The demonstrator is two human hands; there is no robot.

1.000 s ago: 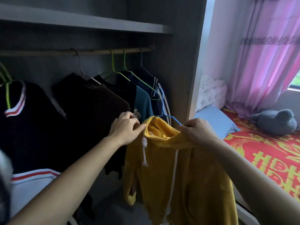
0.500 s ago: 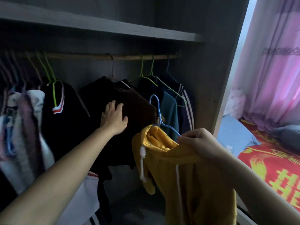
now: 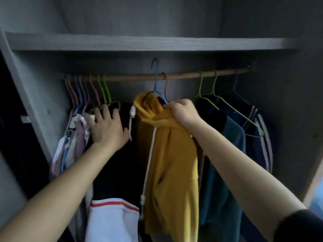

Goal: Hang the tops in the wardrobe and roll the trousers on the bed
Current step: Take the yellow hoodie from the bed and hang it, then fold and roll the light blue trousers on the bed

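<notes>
Dark grey wardrobe walls fill the view, with a shelf [image 3: 148, 43] across the top and a wooden rail [image 3: 183, 75] just under it. Right in the middle is the yellow hoodie [image 3: 167, 154], on a blue hanger [image 3: 156, 79]. The hook of the hanger pokes up past the rail at 12 o'clock, and I cannot tell if it sits on the rail yet. The right grip [image 3: 181, 112] is at 3 o'clock of the hoodie's neck. Its fingers are curled tight, pinching the bunched cloth and the hanger arm together. The left grip [image 3: 106, 126] is at 9 o'clock, fingers spread flat, pressing on a black top [image 3: 118, 172], maybe to make a gap. More tops hang at 3 o'clock on green hangers [image 3: 214, 88].

The hoodie looks soft, floppy and a bit thick. It is likely not heavy, but it will sag and may slide off the thin wire. The best place to hold seems to be up at the shoulder, cloth and wire in one pinch, like now. Its white cords [image 3: 151, 158] dangle and could catch on things
</notes>
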